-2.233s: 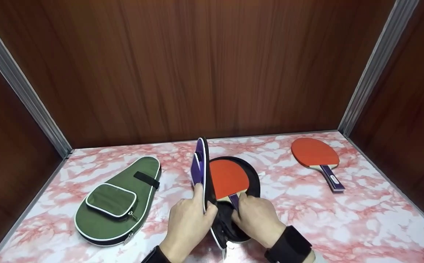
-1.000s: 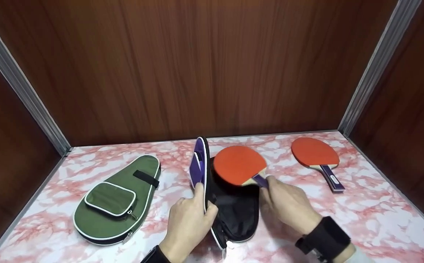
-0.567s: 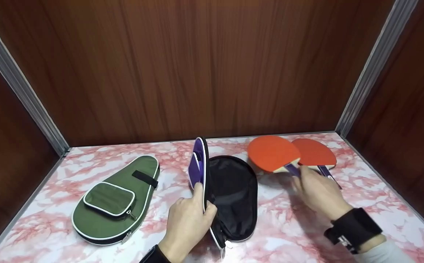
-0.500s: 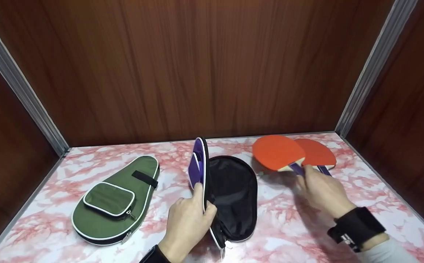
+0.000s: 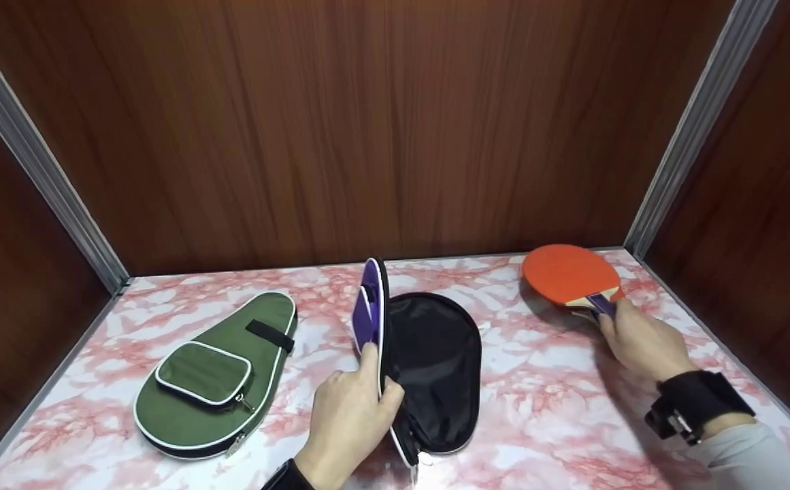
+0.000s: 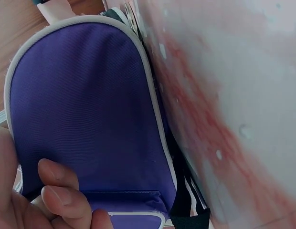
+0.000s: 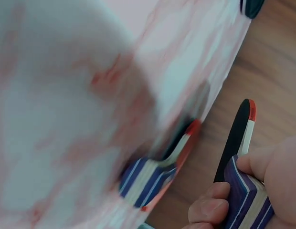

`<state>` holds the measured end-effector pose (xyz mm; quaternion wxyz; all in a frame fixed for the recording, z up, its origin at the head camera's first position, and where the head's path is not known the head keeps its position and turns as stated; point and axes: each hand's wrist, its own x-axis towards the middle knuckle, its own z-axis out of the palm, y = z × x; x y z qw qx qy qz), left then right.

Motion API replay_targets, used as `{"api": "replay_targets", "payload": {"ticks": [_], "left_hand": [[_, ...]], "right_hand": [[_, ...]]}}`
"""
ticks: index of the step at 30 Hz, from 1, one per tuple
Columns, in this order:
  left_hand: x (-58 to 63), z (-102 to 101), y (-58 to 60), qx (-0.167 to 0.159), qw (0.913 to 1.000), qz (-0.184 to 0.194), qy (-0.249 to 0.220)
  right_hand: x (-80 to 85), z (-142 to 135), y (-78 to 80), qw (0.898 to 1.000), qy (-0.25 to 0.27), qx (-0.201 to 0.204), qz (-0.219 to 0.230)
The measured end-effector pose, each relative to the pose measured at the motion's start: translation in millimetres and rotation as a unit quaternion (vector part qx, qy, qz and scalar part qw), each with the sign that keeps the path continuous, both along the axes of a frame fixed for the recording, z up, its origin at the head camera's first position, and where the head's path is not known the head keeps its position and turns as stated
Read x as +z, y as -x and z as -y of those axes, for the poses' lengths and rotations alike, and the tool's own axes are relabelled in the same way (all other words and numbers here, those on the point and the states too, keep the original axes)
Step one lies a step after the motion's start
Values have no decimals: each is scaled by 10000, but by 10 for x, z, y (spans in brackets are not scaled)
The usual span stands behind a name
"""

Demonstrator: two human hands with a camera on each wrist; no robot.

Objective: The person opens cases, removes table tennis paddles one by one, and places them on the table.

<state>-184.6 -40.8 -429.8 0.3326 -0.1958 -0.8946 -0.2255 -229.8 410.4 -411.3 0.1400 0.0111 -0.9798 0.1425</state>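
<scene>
My left hand (image 5: pixel 354 415) grips the raised flap of a purple paddle case (image 5: pixel 365 320) and holds it upright. The case's black inner half (image 5: pixel 435 367) lies spread on the table with nothing in it. In the left wrist view the purple outside of the flap fills much of the frame, with curled fingers (image 6: pixel 64 195) at its lower left. At the back right my right hand (image 5: pixel 646 340) holds a red table tennis paddle (image 5: pixel 568 272) by its purple striped handle. Below it a second paddle (image 7: pixel 148 183) lies on the table, mostly hidden in the head view.
On the left lies a zipped green paddle case (image 5: pixel 211 381) with a small pocket and a black strap. Brown wood-grain panels (image 5: pixel 395 136) stand behind and at both sides of the pink marbled table (image 5: pixel 537 422).
My right hand has lifted the paddle out of the purple case and carried it right, over the other paddle. The left hand keeps its hold on the flap.
</scene>
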Motion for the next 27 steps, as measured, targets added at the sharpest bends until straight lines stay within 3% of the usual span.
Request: {"api": "replay_targets", "payload": {"ticks": [6,10,17,27], "left_hand": [[6,5,1,27,10000,-6,42],[0,10,-1,51,10000,-51,54],[-16,12,8,-12,9998,-198,17],[-5,-2,6,25,9999,-117,53]], "right_hand": [[-117,-310,144,9987,409,86,305],[-72,-342,130,9958,599,26,686],[-18,-318,103,9959,399,-151,792],[-56,-364,154,9928,378,-253,1110]]}}
